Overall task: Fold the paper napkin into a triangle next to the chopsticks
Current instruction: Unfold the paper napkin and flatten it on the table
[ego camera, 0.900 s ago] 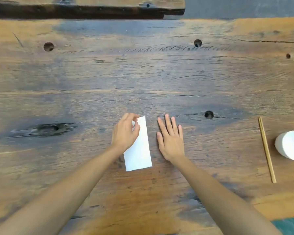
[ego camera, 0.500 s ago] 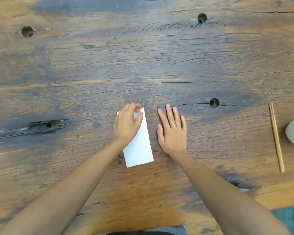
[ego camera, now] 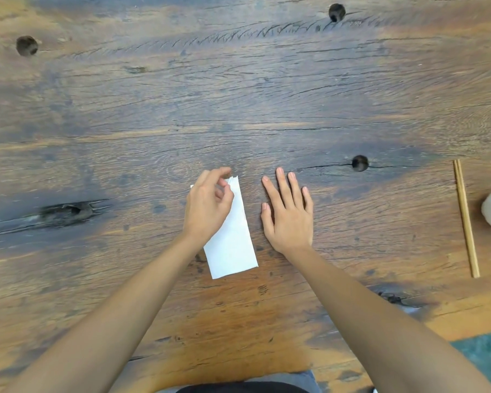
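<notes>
Both hands unmoved — left hand (ego camera: pixel 207 207) fingers now loosened above napkin (ego camera: pixel 233 239); right hand (ego camera: pixel 288 214) flat, spread.

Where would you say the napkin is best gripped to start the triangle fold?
Probably at the far right corner of the napkin, pinched from above. It lies flat as a long strip, and the left hand already hovers over that end, while the right hand rests flat beside it.

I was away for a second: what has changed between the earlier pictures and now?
The left hand has opened its grip at the far end of the napkin, fingers lifted and curled above it. The right hand stays flat on the table; napkin and chopsticks have not moved.
</notes>
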